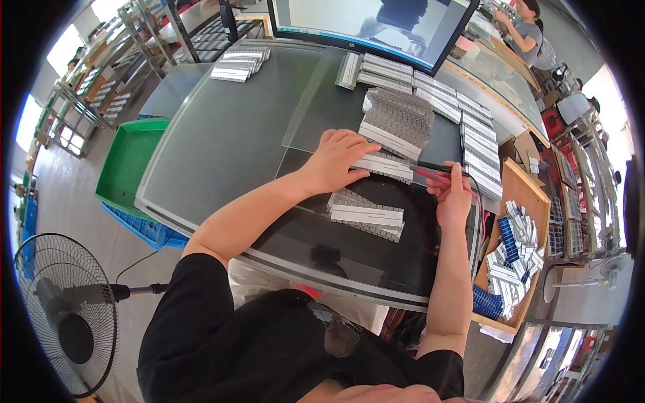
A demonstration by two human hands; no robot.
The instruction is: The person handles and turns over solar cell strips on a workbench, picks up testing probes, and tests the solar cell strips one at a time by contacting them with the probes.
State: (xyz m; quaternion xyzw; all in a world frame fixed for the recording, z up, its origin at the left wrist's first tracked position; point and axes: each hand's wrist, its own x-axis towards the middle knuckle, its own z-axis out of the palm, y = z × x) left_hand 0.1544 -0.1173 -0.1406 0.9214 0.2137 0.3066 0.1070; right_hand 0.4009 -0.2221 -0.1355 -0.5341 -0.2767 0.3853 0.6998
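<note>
My left hand (338,161) is closed on the left end of a flat white-and-grey strip (384,166) lying on the dark table top. Its fingertips also reach the near edge of a tall stack of similar strips (396,121). In my right hand (451,195) are a red and a black pen-like test probe (432,175), with thin leads running off to the right. Their tips point at the right end of the strip; whether they touch it I cannot tell. Closer to me lies a small, uneven pile of strips (367,215).
A monitor (369,30) stands at the back. Rows of strips (480,151) line the right side, and another pile (240,64) lies far left. A wooden box (534,191) of loose strips is at right. Green bin (127,161) and fan (70,316) stand left. Another person (527,37) sits far right.
</note>
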